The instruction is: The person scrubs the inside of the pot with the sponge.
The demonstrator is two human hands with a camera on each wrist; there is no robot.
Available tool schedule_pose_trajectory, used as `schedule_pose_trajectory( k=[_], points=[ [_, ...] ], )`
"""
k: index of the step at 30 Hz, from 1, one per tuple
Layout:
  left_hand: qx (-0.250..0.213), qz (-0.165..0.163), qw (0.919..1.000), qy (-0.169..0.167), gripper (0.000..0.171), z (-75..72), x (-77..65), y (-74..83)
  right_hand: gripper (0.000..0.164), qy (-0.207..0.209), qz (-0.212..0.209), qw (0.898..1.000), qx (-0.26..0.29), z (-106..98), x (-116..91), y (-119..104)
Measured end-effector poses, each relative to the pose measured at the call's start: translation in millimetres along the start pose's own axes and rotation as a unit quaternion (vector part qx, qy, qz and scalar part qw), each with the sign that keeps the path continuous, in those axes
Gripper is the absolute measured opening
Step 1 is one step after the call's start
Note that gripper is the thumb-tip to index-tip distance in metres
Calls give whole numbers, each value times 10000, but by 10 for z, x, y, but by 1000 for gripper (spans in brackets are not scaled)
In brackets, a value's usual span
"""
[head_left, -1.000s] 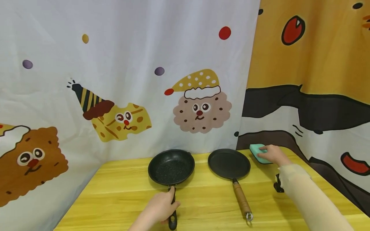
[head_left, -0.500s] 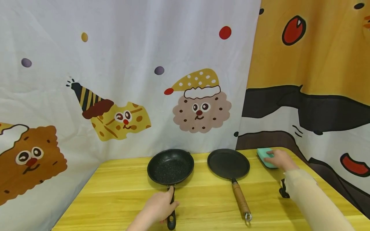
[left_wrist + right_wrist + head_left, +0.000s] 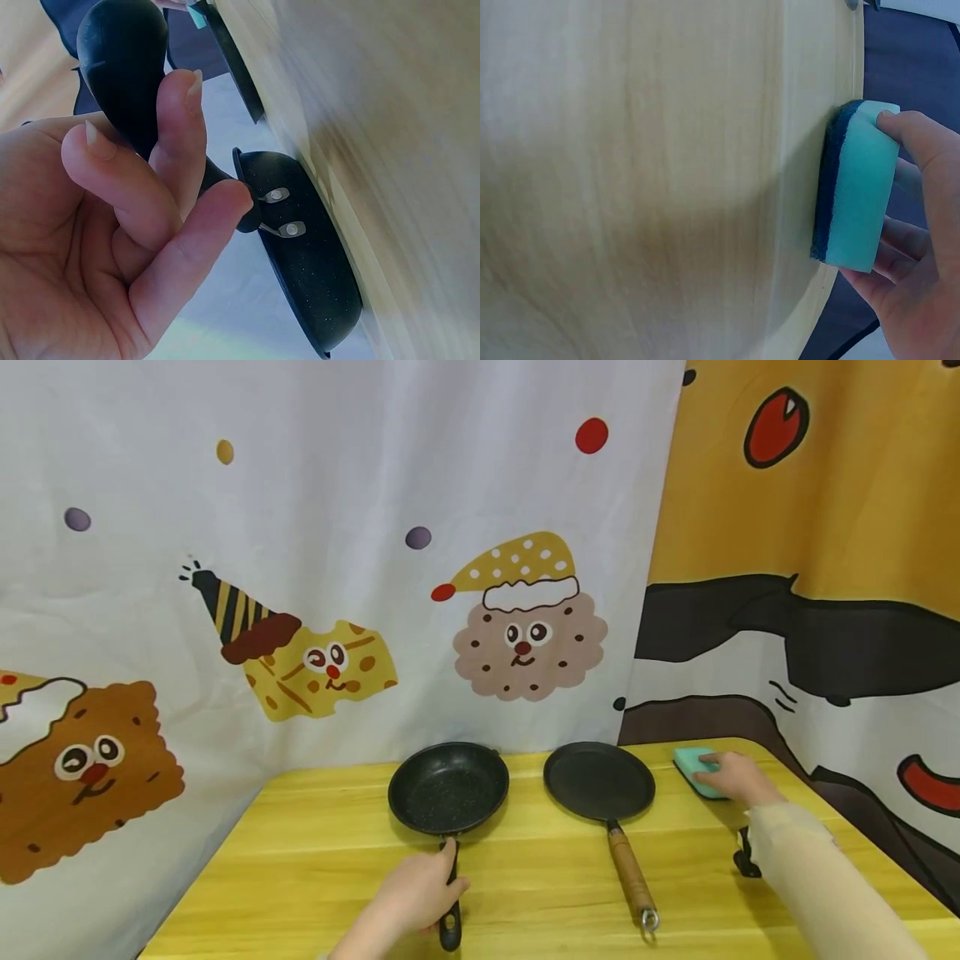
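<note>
My left hand holds the black handle of a deep frying pan, its index finger laid along the handle toward the bowl. In the left wrist view, the fingers curl at the handle, and the pan's riveted side lies beyond. At the table's far right, my right hand grips a sponge, mint green above with a dark scouring layer beneath. The right wrist view shows the thumb on one end of the sponge and fingers at its other side, dark layer facing the tabletop.
A flat black crepe pan with a wooden handle lies between the frying pan and the sponge. Yellow wood-grain tabletop spreads beneath everything. Behind it hangs a cartoon-printed curtain. A small black piece shows under the right sleeve.
My right hand has shifted right and slightly nearer with the sponge, away from the crepe pan. The left hand keeps its hold on the frying pan's handle. The head view has tilted slightly.
</note>
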State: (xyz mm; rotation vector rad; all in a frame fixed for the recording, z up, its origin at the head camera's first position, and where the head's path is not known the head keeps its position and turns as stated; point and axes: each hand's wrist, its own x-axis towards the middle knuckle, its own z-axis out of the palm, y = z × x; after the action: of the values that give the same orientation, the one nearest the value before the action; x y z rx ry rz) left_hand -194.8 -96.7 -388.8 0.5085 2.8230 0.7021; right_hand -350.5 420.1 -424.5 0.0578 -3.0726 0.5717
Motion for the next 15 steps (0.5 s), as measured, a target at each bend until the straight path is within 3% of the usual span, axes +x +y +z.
schedule_pose_trajectory(
  k=[10, 15],
  points=[
    [272, 32, 9996, 64, 61, 0, 4, 32, 63, -95, -82, 9999, 30, 21, -39, 39],
    [296, 161, 9992, 216, 64, -112, 68, -82, 63, 116, -227, 9996, -73, 53, -23, 9]
  ],
)
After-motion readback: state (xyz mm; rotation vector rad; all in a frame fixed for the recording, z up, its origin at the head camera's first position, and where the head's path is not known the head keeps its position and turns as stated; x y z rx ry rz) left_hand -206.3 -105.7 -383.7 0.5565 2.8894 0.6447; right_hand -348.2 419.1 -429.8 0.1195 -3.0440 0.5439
